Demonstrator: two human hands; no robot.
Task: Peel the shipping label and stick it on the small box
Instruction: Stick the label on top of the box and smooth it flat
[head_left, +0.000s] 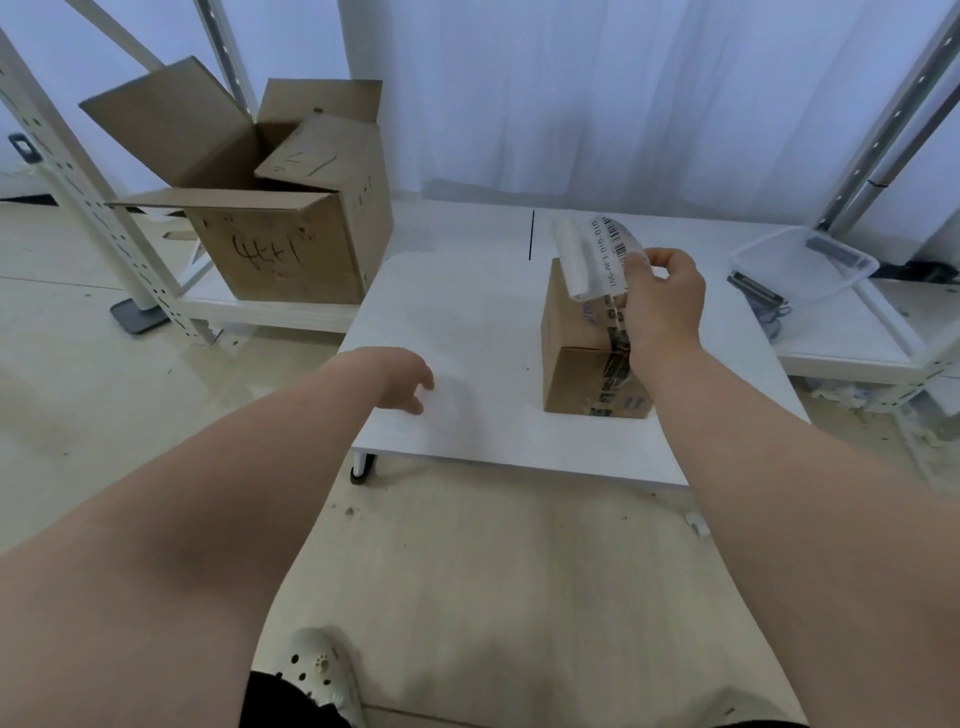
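Observation:
A small brown cardboard box (574, 358) with printed tape stands on the low white table (483, 322), right of the middle. My right hand (662, 296) hovers over the box's top and pinches a white shipping label (597, 254) with a barcode; the label curls up above the box. My left hand (408, 379) rests low over the table's front left part, fingers bent and apart, holding nothing that I can see. A faint white sheet seems to lie under it.
A large open cardboard box (275, 208) with raised flaps sits on a low shelf at the back left. A clear plastic tray (802, 262) lies on the shelf at the right. Metal rack posts (78, 192) stand on both sides. My shoe (319, 670) is at the bottom.

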